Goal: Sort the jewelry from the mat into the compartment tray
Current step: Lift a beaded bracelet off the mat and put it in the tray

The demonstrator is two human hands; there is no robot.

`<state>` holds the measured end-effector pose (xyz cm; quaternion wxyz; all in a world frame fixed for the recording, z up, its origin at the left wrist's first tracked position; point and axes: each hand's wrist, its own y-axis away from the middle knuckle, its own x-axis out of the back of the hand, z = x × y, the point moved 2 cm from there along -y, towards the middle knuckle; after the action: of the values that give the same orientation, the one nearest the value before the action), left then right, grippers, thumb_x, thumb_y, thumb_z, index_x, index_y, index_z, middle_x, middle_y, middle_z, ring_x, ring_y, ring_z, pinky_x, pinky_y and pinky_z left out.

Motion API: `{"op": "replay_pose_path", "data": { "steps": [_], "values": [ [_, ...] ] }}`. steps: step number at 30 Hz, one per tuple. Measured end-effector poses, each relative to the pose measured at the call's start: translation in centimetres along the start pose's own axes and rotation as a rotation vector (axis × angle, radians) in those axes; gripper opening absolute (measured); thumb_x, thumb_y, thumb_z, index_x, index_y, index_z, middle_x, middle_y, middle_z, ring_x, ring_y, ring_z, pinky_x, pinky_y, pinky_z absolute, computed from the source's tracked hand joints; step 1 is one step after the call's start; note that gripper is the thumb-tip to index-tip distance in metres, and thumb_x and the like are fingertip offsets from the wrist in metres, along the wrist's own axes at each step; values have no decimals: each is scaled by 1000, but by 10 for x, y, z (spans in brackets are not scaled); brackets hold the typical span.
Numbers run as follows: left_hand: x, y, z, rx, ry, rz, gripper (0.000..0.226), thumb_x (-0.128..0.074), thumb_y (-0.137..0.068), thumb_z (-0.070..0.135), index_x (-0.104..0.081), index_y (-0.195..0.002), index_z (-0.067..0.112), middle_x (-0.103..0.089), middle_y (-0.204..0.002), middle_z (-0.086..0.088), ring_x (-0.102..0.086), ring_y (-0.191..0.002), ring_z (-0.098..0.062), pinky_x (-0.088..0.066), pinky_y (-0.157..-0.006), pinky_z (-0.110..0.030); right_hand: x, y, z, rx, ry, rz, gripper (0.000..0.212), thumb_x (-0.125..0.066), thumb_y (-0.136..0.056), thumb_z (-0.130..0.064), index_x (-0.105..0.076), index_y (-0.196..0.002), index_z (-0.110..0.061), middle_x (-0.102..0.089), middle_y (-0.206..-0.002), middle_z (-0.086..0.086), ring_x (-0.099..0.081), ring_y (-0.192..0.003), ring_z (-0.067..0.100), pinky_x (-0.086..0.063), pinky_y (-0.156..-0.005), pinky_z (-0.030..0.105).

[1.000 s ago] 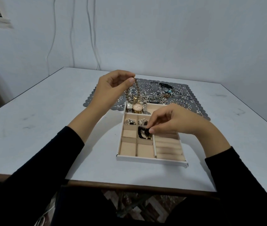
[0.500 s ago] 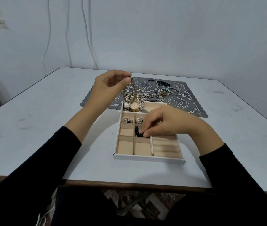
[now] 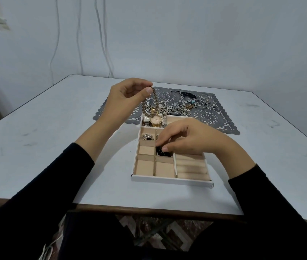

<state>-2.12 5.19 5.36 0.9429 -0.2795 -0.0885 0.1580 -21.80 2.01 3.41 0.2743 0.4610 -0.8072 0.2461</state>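
A white compartment tray (image 3: 171, 180) with beige lining sits on the table in front of a grey lace mat (image 3: 209, 117). My left hand (image 3: 122, 98) pinches a gold chain (image 3: 150, 106) that hangs above the tray's far-left compartment, where watches (image 3: 155, 121) lie. My right hand (image 3: 188, 139) reaches over the tray's middle, its fingertips pressing a black bead bracelet (image 3: 163, 152) into a small compartment. A pearl piece (image 3: 147, 136) lies in the compartment beyond. More chains and bracelets (image 3: 186, 107) lie tangled on the mat.
The grey-white table (image 3: 55, 137) extends on both sides of the tray, with a brown front edge. White cables (image 3: 100, 34) hang down the wall behind. Several tray compartments near me hold nothing.
My right hand has pushed the black bead bracelet further down into its compartment. My left hand keeps the gold chain hanging in about the same place.
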Motion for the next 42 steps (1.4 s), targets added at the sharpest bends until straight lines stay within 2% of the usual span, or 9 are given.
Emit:
{"op": "replay_pose_path", "data": {
  "steps": [15, 18, 22, 25, 28, 31, 34, 39, 42],
  "values": [
    [0, 2, 2, 1, 1, -6, 14, -70, -87, 9, -71, -95, 20, -74, -83, 10, -69, -85, -9, -53, -82, -21, -1, 0, -2, -31, 163, -57, 19, -80, -75, -15, -78, -93, -17, -71, -98, -8, -64, -90, 1, -50, -89, 24],
    [0, 3, 2, 2, 1, -2, 14, -71, -87, 9, -71, -95, 20, -74, -83, 10, -69, -85, -10, -53, -82, -22, -1, 0, 0, -23, 153, -51, 19, -80, -76, -16, -78, -95, -17, -72, -98, -8, -65, -91, 3, -51, -90, 27],
    [1, 5, 2, -2, 5, -2, 14, -71, -87, 9, -71, -95, 20, -73, -86, 9, -68, -86, -10, -53, -83, -22, 7, 7, 5, -44, -48, 22, 23, -76, -78, -11, -74, -101, -8, -73, -100, 3, -68, -98, 18, -51, -95, 35],
    [0, 8, 3, 0, -3, -15, 13, -71, -87, 9, -71, -95, 19, -74, -86, 9, -68, -86, -8, -52, -82, -20, 14, 14, 6, -63, -180, 153, 22, -70, -83, -10, -72, -105, -7, -73, -102, 7, -68, -100, 20, -52, -92, 27],
    [0, 11, 3, 13, 2, -21, 14, -71, -87, 8, -71, -95, 19, -74, -89, 7, -69, -87, -8, -53, -84, -22, 20, 22, 11, -102, -266, 367, 22, -65, -87, -11, -70, -109, -10, -73, -103, 6, -68, -94, 11, -53, -77, 17],
    [0, 14, 4, 23, 14, -24, 14, -70, -87, 7, -71, -96, 18, -74, -89, 6, -68, -86, -7, -52, -82, -19, 26, 31, 25, -167, -148, 619, 20, -61, -92, -13, -69, -110, -12, -72, -100, 3, -63, -76, -2, -49, -66, 13],
    [0, 17, 6, 17, 20, -26, 15, -70, -87, 7, -71, -96, 19, -74, -90, 7, -68, -87, -8, -52, -83, -20, 26, 43, 44, -275, 134, 724, 23, -59, -92, -18, -67, -114, -16, -68, -102, -5, -63, -92, 6, -52, -88, 27],
    [-1, 23, 7, 15, 27, -43, 15, -70, -87, 7, -71, -96, 19, -74, -88, 12, -68, -87, -5, -51, -82, -18, 27, 55, 61, -437, 434, 664, 36, -54, -94, -22, -58, -128, -10, -60, -128, 5, -53, -118, 20, -36, -97, 25],
    [-2, 27, 7, 22, 22, -51, 15, -70, -87, 8, -72, -95, 21, -74, -88, 12, -68, -87, -6, -52, -82, -18, 29, 61, 67, -500, 481, 613, 37, -54, -94, -21, -57, -128, -5, -60, -128, 11, -52, -121, 25, -36, -98, 27]
  ]
}}
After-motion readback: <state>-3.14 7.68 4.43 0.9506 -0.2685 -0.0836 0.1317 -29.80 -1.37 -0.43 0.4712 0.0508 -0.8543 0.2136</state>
